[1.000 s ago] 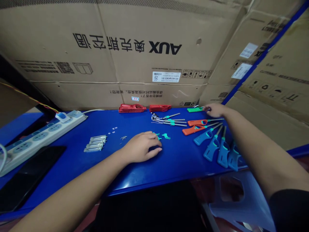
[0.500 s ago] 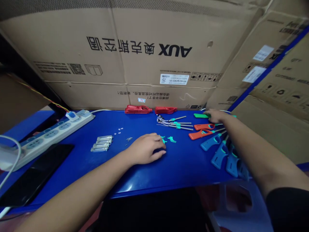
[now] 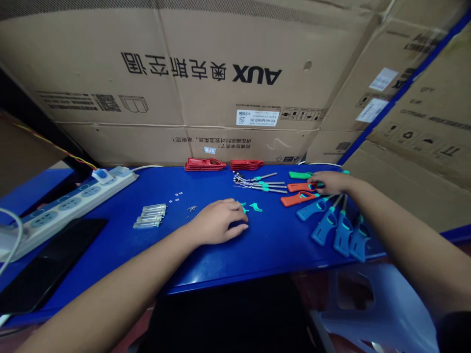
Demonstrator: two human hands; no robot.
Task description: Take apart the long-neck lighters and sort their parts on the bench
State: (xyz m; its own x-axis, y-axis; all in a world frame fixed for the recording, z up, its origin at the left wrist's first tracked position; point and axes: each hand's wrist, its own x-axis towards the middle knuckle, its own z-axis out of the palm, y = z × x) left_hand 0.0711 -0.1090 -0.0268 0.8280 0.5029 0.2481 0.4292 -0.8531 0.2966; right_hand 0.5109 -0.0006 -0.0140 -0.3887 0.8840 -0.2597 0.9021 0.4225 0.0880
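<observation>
My left hand point(image 3: 220, 223) lies palm down on the blue table, fingers loosely bent and thumb apart. Small teal plastic triggers point(image 3: 255, 207) are by its fingertips, some partly covered. At the back right, my right hand point(image 3: 329, 182) rests over the row of gas lighters, fingers reaching left and seemingly not closed around anything. Its fingers are at the handle ends of a green lighter point(image 3: 299, 175) and an orange lighter point(image 3: 300, 187). Below these lie another orange lighter point(image 3: 294, 199) and several blue lighters point(image 3: 324, 229), fanned out. The hand hides part of the upper lighters' barrels.
Red handle shells point(image 3: 205, 164) are stacked at the back, beside metal lighter tubes point(image 3: 270, 185) with wires. Clear fuel tanks point(image 3: 150, 216) and small metal pins point(image 3: 192, 209) lie left. A power strip point(image 3: 69, 201) and black phone point(image 3: 51, 264) line the left edge. Cardboard point(image 3: 206, 103) walls the back.
The view has shifted, so everything sits further left. My right hand has drawn slightly right and nearer from the green lighter, toward the upper orange one. My left hand stays in place.
</observation>
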